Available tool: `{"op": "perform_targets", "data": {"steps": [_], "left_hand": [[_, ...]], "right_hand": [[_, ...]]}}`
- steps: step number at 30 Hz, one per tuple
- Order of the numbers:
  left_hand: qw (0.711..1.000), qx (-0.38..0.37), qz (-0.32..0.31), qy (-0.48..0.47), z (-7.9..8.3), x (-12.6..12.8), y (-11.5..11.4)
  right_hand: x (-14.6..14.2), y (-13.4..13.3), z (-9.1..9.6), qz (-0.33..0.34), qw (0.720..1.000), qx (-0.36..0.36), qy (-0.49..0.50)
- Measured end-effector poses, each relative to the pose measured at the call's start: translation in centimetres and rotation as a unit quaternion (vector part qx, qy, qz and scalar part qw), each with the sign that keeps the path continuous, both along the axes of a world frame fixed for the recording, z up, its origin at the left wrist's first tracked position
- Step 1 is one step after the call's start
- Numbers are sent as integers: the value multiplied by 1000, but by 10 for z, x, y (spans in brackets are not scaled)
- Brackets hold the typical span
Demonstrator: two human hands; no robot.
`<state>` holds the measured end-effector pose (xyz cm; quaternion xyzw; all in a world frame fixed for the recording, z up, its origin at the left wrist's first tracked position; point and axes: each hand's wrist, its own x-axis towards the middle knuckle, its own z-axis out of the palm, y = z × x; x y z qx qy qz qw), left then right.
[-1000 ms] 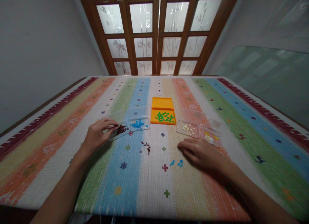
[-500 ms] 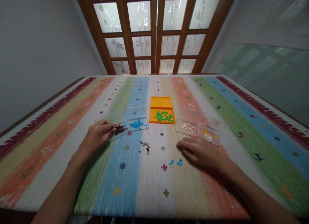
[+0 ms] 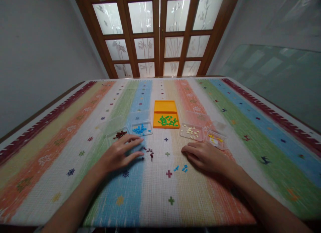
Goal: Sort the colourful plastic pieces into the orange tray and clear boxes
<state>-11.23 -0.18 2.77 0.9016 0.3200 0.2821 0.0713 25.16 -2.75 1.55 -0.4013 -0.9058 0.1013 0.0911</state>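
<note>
My left hand hovers beside a small group of dark red pieces on the cloth, its thumb and fingers apart with nothing visible between them. Behind it, a clear box of dark red pieces is partly covered by the fingers. My right hand rests on the cloth, its fingers curled together and nothing showing in them. A few blue pieces lie just left of its knuckles.
Beyond the hands stand an open orange box with green pieces, a clear box of blue pieces, one of cream pieces and one of yellow pieces. A striped cloth covers the table.
My left hand has come from the box of dark red pieces toward the small dark red group, moving right and nearer, and its fingers have spread. My right hand stays in place.
</note>
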Motion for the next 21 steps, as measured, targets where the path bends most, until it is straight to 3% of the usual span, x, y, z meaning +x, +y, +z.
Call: {"op": "perform_targets", "data": {"steps": [2,5,16,21], "left_hand": [[997,-27,-67,38,-3,8,-2],[990,-60,-111,57,-6,10,0],[992,-42,-121,-6,-28,24,-5],[991,-20,-127,43,-24,35,-12]], "right_hand": [[-1,0,1,-1,1000,0,-6],[-1,0,3,-1,1000,-4,-13],[-2,0,2,1,1000,-2,-12],[-2,1,0,-3,1000,1,-12]]}}
